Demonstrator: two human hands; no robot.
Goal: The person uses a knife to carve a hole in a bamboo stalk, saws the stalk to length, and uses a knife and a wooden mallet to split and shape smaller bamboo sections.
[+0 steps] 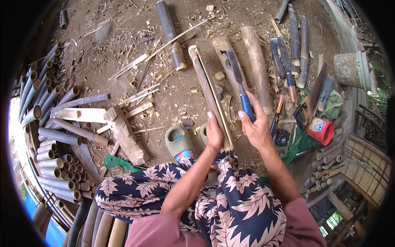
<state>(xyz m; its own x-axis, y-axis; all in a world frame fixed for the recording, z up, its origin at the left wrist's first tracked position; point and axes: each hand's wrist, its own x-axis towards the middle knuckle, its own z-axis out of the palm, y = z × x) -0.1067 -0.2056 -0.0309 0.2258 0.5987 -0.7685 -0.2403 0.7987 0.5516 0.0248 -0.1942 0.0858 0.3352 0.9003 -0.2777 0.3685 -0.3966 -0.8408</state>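
Observation:
My left hand [214, 133] is closed round the lower part of a bamboo tube [201, 74] with a long slit down its length. The tube's near end rests by my patterned trousers, and its far end points away from me. In my right hand [256, 127] is a chisel [246, 103] with a blue handle and a long dark blade. Its blade points away from me, over a wooden piece with a hollow [224, 45] on the ground. The blade is apart from the bamboo in my left hand. Right of that hollowed piece lies a thick brown bamboo length [255, 61].
Stacked bamboo tubes [49, 158] and a wooden block [125, 136] lie left. A dark bamboo tube [166, 24] lies ahead among splinters. On the right are a knife [291, 82], a handsaw [314, 90], a red tin [321, 129], a tape measure [282, 138] and a bucket [347, 70].

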